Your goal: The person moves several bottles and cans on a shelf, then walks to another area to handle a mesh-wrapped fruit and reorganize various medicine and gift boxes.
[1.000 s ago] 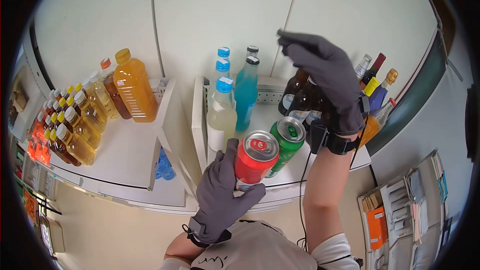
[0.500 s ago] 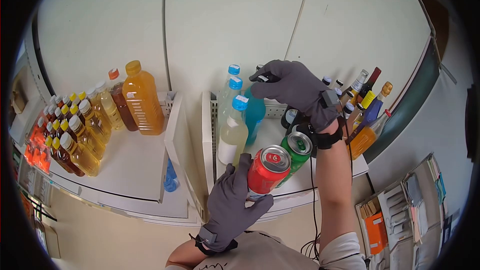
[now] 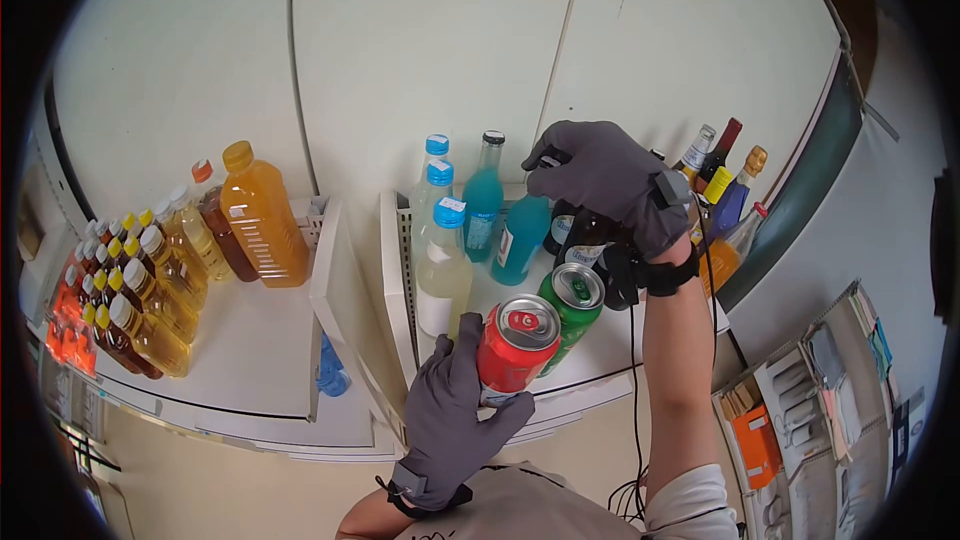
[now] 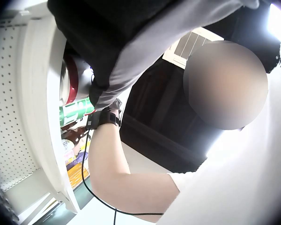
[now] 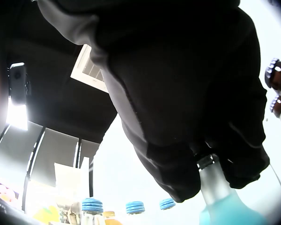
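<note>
My gloved right hand (image 3: pixel 612 180) pinches the neck of a turquoise glass bottle (image 3: pixel 518 240), which leans slightly on the white shelf (image 3: pixel 490 290). The right wrist view shows fingers on both sides of the bottle's neck (image 5: pixel 213 180). A second turquoise bottle (image 3: pixel 483 202) stands upright just left of it. My gloved left hand (image 3: pixel 445 415) holds a red can (image 3: pixel 515 350) at the shelf's front edge, fingers along its left side and thumb in front. Behind that can stands a green can (image 3: pixel 572 312). Brown bottles (image 3: pixel 585 240) are partly hidden under my right hand.
Clear bottles with blue caps (image 3: pixel 440 270) line the shelf's left side. More bottles (image 3: pixel 735 190) stand at the right end. On the left unit (image 3: pixel 240 360) are a large orange juice bottle (image 3: pixel 265 225) and several small bottles. A black cable (image 3: pixel 636 390) hangs from my right wrist.
My right hand came down and left from above the brown bottles to a turquoise bottle. That bottle is now farther right, apart from its twin. My left hand stays at the red can.
</note>
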`<state>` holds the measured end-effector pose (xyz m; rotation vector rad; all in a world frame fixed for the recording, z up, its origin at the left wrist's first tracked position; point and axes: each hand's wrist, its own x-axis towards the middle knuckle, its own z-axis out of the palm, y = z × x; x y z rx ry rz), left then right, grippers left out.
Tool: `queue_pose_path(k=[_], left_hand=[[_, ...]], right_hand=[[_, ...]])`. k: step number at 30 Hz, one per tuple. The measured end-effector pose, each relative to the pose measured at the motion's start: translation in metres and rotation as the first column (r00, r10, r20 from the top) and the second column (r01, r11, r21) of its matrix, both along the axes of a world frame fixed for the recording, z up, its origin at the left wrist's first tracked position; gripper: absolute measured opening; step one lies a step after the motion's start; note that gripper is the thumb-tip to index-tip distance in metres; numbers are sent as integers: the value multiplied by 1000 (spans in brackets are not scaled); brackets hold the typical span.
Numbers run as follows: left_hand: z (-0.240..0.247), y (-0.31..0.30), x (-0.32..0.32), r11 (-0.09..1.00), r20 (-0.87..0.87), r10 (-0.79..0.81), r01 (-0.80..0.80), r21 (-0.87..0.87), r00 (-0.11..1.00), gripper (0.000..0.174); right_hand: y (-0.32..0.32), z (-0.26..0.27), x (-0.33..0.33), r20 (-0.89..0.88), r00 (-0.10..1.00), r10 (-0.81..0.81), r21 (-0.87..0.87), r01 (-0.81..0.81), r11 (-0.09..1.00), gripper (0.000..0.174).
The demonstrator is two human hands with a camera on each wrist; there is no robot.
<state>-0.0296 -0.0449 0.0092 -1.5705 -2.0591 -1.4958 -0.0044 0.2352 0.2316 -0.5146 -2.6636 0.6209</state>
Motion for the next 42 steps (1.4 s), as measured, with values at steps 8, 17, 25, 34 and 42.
queue_pose_path(k=[8,17,25,34,42], left_hand=[[4,-1,3,999,60,9,-6,-43,998,111],[5,-2,4,996,114,-13,23,-86,993,111],[7,-2,3,996,120,-17,27,-87,993,111],[10,3,5,1000,119,7,-10,18,993,84],[6,-1,4,996,96,1,7,-86,995,111]], right_hand=[[34,-13,-19,-25,998,52,164,-48,985,34],[29,-25,-20,-161,982,98,319,-42,947,29],[48,-35,-37,-151,989,4,348,50,936,22],[54,-41,-35,-198,978,59,381,21,924,26],[53,-44,-31,-251,966,62,447,59,893,27]])
